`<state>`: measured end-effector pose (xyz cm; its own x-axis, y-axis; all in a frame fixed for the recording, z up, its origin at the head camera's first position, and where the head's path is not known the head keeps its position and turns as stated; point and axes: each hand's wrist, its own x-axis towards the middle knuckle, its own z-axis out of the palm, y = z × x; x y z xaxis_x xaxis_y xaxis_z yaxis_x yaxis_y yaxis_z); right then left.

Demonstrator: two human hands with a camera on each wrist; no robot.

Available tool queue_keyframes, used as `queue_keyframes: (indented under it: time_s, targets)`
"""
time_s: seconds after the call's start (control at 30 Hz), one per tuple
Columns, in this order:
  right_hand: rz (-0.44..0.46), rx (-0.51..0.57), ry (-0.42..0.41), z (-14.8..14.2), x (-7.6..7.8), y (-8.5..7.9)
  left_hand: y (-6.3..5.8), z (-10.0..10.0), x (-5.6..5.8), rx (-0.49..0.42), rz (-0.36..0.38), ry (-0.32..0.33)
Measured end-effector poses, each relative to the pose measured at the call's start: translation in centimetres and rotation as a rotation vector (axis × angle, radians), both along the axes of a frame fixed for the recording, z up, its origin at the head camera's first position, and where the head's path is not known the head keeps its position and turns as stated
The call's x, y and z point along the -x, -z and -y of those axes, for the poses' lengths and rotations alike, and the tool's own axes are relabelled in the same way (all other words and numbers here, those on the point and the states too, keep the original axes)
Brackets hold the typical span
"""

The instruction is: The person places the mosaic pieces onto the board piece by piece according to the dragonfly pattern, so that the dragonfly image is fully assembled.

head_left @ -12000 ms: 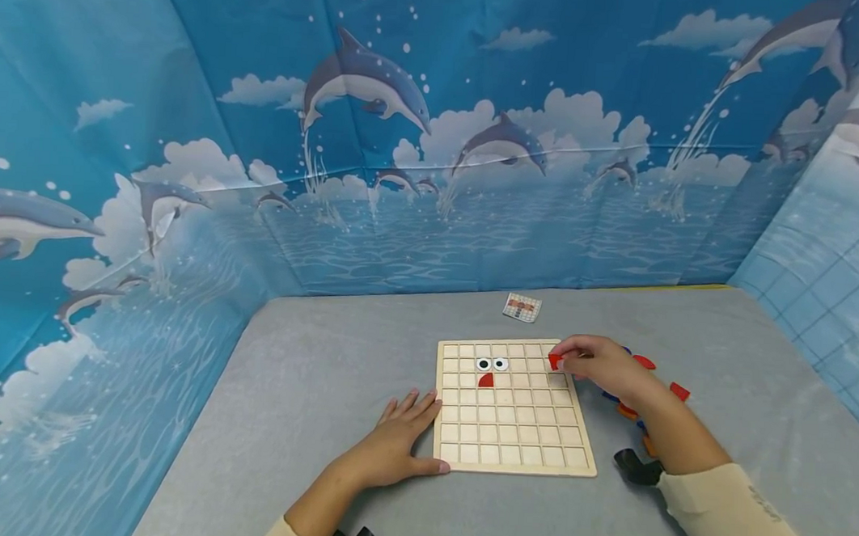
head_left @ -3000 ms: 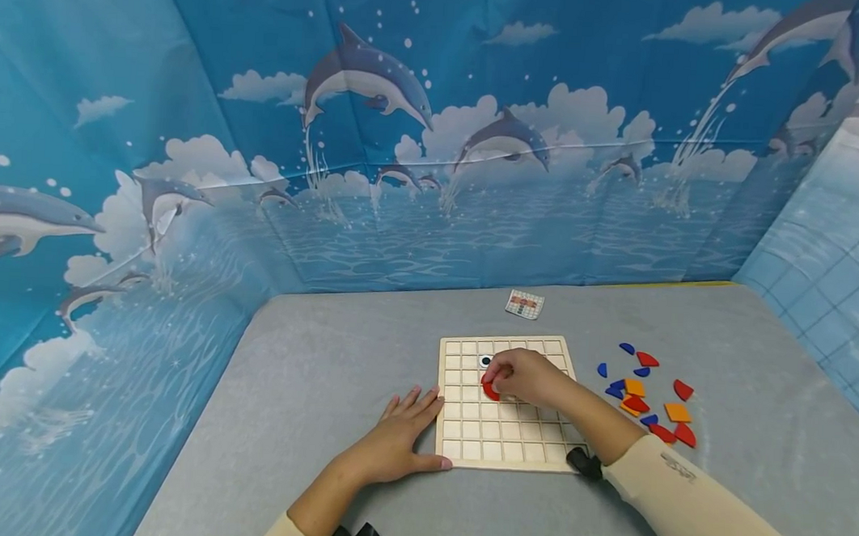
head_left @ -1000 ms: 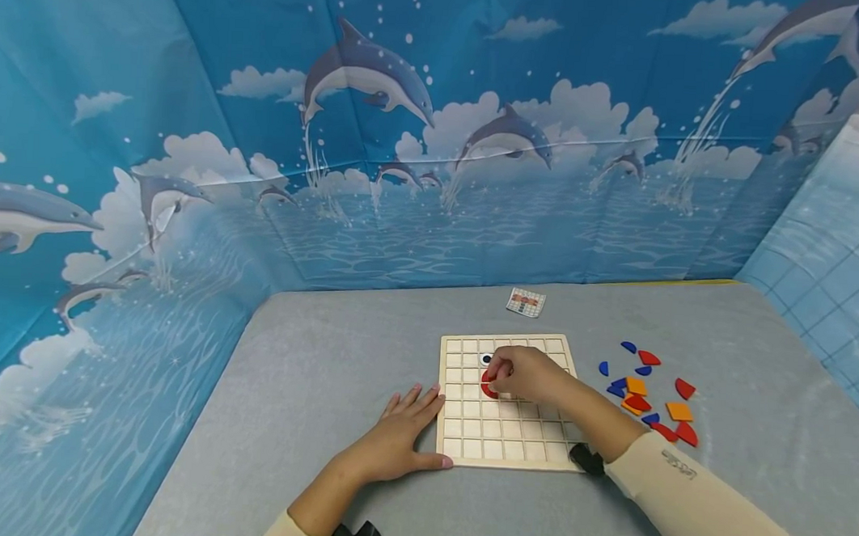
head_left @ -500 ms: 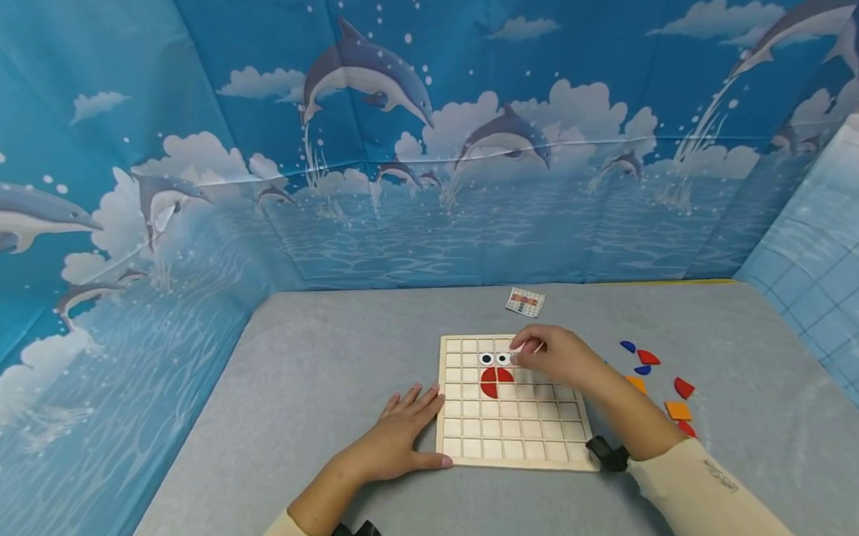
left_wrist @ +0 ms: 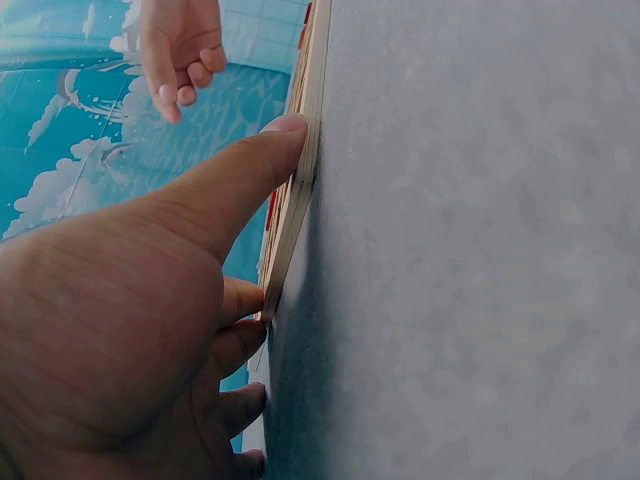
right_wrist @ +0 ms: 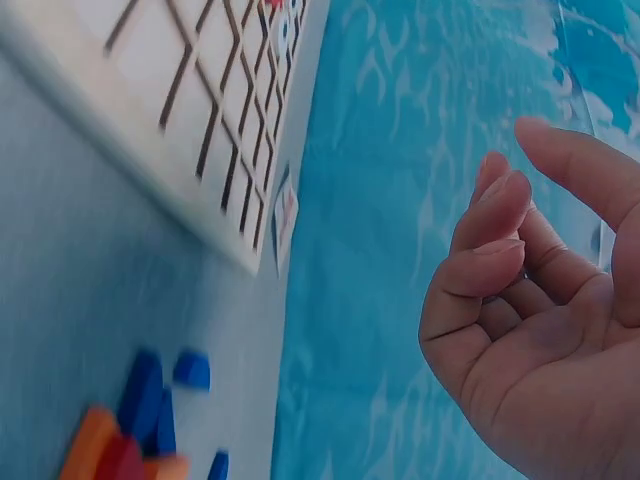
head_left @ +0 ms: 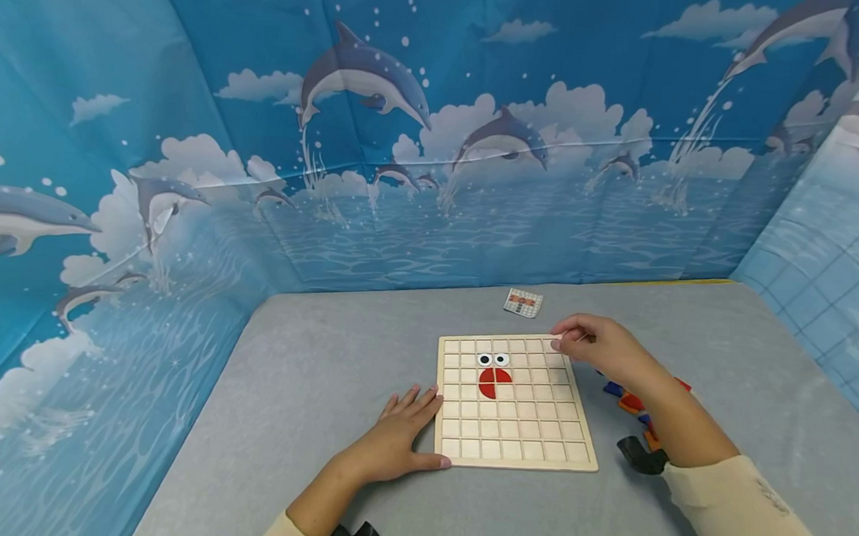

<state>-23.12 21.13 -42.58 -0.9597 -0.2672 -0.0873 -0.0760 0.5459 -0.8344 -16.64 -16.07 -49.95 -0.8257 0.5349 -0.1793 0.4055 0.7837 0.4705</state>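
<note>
My left hand [head_left: 397,443] lies at the left edge of the wooden grid board [head_left: 537,431], its fingers spread and its thumb on the near corner. In the left wrist view the thumb [left_wrist: 240,175] presses the board's edge. On the board sit two eye pieces [head_left: 493,360] side by side. Below them, three red quarter-circle pieces [head_left: 487,376] fill adjoining cells. My right hand [head_left: 600,346] hovers over the board's far right corner. Loosely bent fingers and a thumb held apart show in the right wrist view, with nothing between them.
Blue, orange and red pieces [head_left: 630,401] lie right of the board, partly hidden by the right forearm. A small pattern card [head_left: 523,303] lies behind the board on the grey table [head_left: 337,352]. A dolphin-printed curtain [head_left: 417,219] stands along the back and sides.
Twelve seconds ago one red piece lay on the board and my right hand held another; now three lie there. In the last second that hand left them, moving right. My left hand stays put.
</note>
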Motion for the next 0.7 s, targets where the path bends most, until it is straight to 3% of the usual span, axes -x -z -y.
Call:
queue_keyframes:
  time_s: [0.33, 0.7]
  targets:
    - [0.028, -0.071, 0.106, -4.4, 0.1, 0.4, -0.1, 0.0, -0.1, -0.003, 0.000, -0.002]
    - [0.110, -0.122, 0.301, -8.1, 1.4, 2.6, -0.3, -0.1, -0.2, -0.004, -0.004, -0.001]
